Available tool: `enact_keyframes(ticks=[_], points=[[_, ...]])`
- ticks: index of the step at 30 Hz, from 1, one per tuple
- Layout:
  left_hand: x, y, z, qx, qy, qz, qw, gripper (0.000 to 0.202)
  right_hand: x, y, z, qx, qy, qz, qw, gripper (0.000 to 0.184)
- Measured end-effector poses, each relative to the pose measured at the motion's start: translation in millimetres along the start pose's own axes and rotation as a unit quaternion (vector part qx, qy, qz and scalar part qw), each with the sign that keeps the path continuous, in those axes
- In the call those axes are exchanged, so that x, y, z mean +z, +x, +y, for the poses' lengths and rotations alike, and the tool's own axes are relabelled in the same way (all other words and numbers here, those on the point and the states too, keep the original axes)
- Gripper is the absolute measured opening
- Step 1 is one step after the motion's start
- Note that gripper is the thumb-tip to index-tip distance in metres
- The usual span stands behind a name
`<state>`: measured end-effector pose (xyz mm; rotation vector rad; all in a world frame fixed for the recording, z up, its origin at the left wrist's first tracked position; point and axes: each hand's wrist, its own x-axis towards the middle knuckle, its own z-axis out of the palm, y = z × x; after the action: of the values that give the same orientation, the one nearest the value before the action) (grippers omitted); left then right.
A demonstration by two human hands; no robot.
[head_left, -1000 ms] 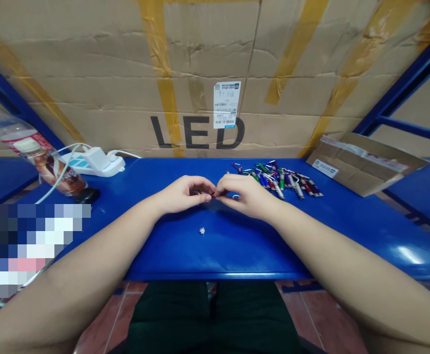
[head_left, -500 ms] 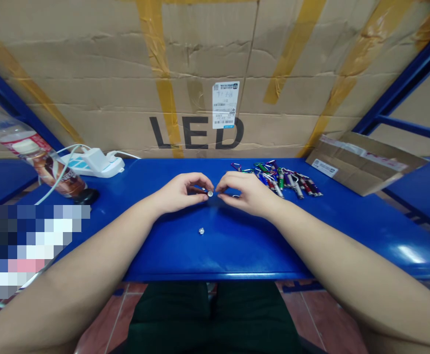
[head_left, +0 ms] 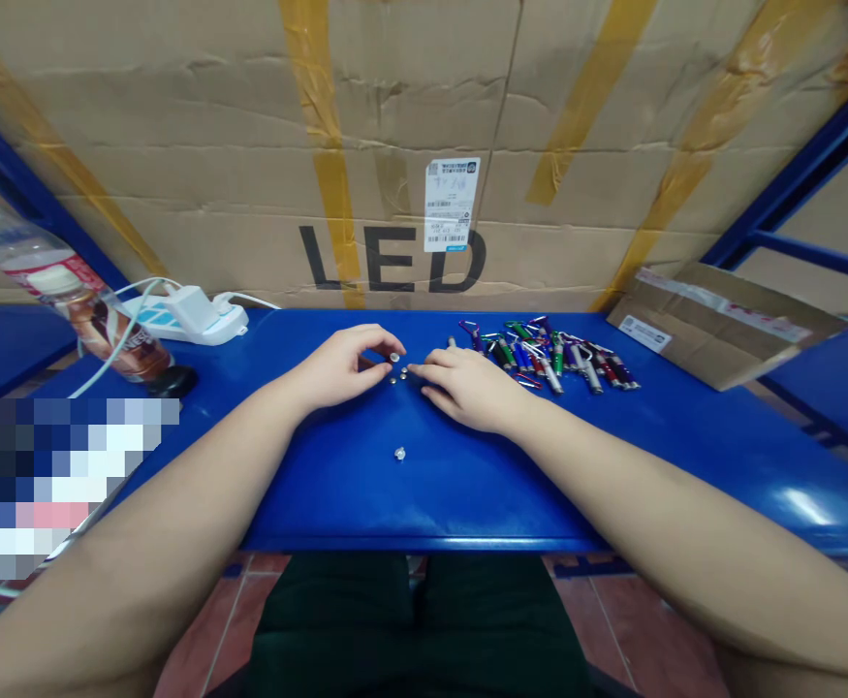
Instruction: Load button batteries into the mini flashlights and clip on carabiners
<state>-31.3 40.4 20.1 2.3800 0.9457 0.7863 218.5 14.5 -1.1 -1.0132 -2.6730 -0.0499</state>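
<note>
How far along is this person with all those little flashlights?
Looks done: small silver parts lie loose on the table, and a lone silver part lies nearer the person. In hand: the left hand and right hand are beside those parts, neither clearly holding anything. Left: a heap of flashlights lies off to the right.

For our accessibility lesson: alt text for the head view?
A person's left hand and right hand rest on a blue table around small silver discs, beside a heap of colourful carabiner keychain flashlights. A cardboard carton printed LED stands behind.
</note>
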Motion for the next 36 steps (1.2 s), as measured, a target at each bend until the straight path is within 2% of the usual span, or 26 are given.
enact_keyframes(ticks=[3,6,14,20,23,26,31,33,36], points=[[-4.9,0,-3,0.001,0.07,0.019,0.997,0.025,9,6,-5,0.015,-0.047,-0.018,0.999,0.043],[-4.7,0,-5,0.005,0.078,0.017,0.997,0.025,11,9,-6,0.03,-0.063,-0.027,0.997,0.041],[2.9,2,-3,0.029,0.074,0.009,0.997,0.024,-6,7,8,0.079,0.038,-0.057,0.995,0.013],[7.7,4,2,0.035,0.053,-0.009,0.998,0.024,-20,2,7,0.056,0.06,-0.112,0.99,0.011],[8.8,4,3,0.042,0.057,-0.01,0.997,0.023,-24,-2,5,0.069,0.086,-0.112,0.988,0.014],[10.3,5,5,0.045,0.054,-0.011,0.997,0.024,-24,-4,6,0.076,0.135,-0.042,0.987,0.017],[15.6,6,7,0.054,0.022,-0.011,0.998,0.027,-18,-4,8,0.019,0.159,0.166,0.973,0.007],[18.1,7,7,0.061,0.006,-0.01,0.998,0.027,-15,-3,7,-0.008,0.156,0.205,0.966,0.006],[20.6,7,7,0.067,-0.011,-0.008,0.998,0.022,-12,-1,4,-0.04,0.151,0.221,0.963,0.007]])
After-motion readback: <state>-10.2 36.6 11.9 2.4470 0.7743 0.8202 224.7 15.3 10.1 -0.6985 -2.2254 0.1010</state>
